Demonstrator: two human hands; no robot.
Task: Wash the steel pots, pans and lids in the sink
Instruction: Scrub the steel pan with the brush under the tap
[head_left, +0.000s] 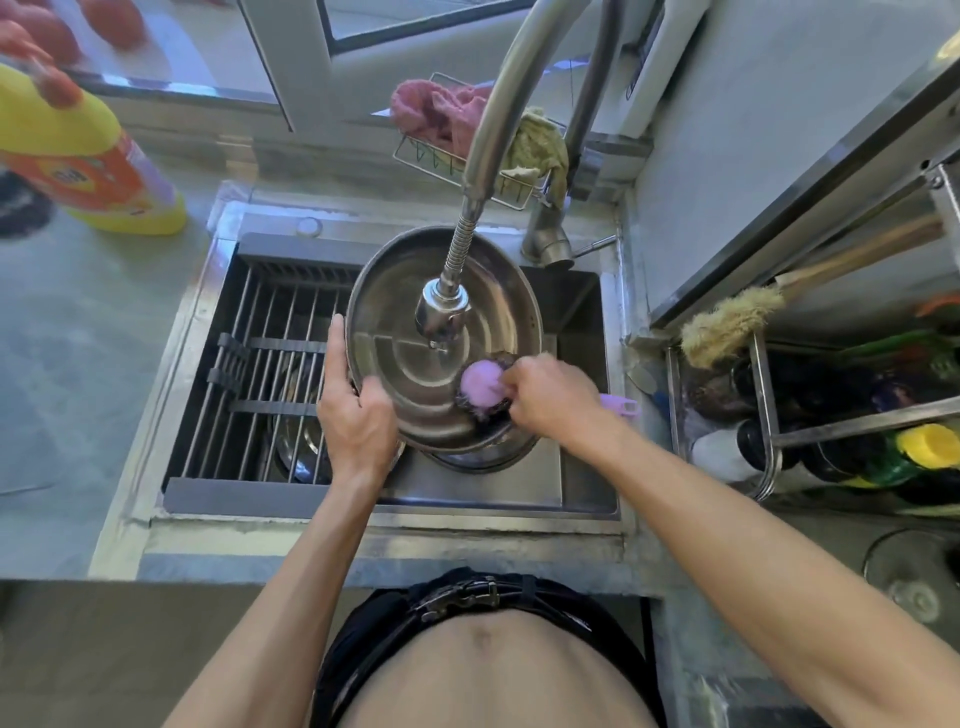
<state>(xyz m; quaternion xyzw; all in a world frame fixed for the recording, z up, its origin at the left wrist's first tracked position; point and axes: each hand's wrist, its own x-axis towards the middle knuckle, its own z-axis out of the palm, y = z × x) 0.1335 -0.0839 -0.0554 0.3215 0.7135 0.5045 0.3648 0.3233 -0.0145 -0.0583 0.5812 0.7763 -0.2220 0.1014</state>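
More steel pans (298, 441) sit half hidden under the sink rack (270, 364), center-left. Mid-frame, left hand (356, 415) grips the tilted steel lid (415, 322) by its rim over the sink (582, 322); right hand (550, 400) pinches a pink-topped scourer (480, 387) against it.

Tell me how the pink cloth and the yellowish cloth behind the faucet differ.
The pink cloth is bunched up at the left end of the wire rack; the yellowish cloth sits at the right end, and part of it droops over the rack's front edge. The pink cloth looks bulkier and brighter; the yellowish cloth looks paler and flatter. The faucet crosses in front between them. Both are crumpled and rest in the same rack, untouched by either hand.
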